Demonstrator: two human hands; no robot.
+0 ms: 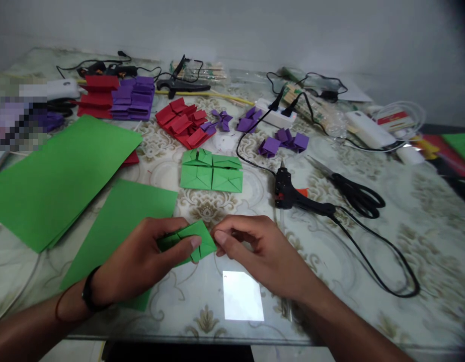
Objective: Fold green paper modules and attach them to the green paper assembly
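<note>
My left hand (153, 256) grips a folded green paper piece (203, 236), its thumb pressed on the top face. At the piece's right corner, my right hand (251, 246) is closed in a pinch, thumb against the fingers; the corner reaches its fingertips. Just beyond both hands lie several folded green paper units (227, 178), set side by side. A green paper sheet (142, 201) lies partly under my left hand and forearm. To the right of my hands rests a black glue gun (289, 193), with scissors (357, 193) beside it.
A stack of green sheets (66, 176) lies at left. Red folded paper (183, 120) and purple folded pieces (270, 146) sit farther back. The glue gun's cord (391, 291) loops at right, and another run reaches a white power strip (276, 116). A black clamp (179, 83) lies behind.
</note>
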